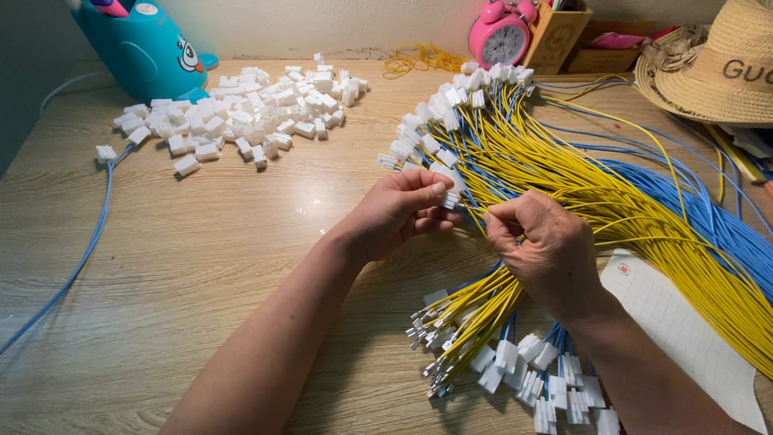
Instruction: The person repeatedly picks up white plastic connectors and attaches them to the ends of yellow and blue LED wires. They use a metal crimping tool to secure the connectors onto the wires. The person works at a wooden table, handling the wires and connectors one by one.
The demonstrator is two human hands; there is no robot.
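1. A small white plastic connector housing [448, 184] sat pinched between the thumb and fingertips of the left hand [398, 211], above the middle of the table and just left of the wire bundle.
2. The left hand was closed around that housing, fingers curled together, its forearm reaching in from the near edge.
3. The right hand [541, 246] was held just right of the left one, its thumb and forefinger pressed together on a thin yellow wire [488, 219] whose end pointed toward the housing.
4. Whether the wire tip had entered the housing could not be told.
5. Under both hands lay a thick sheaf of yellow and blue insulated wires [580, 181], fanning from the far centre to the near right.
6. At the far end of the sheaf, white housings already capped many wires [451, 105].
7. At the near end, bare metal terminals [427, 326] stuck out beside more white plugs [555, 387].
8. A loose heap of white plastic housings [241, 113] lay well apart at the far left.
9. All of it rested on a light wooden table [185, 266].
10. A pink alarm clock [501, 34] stood at the far edge, with a straw hat [708, 68] at the far right.
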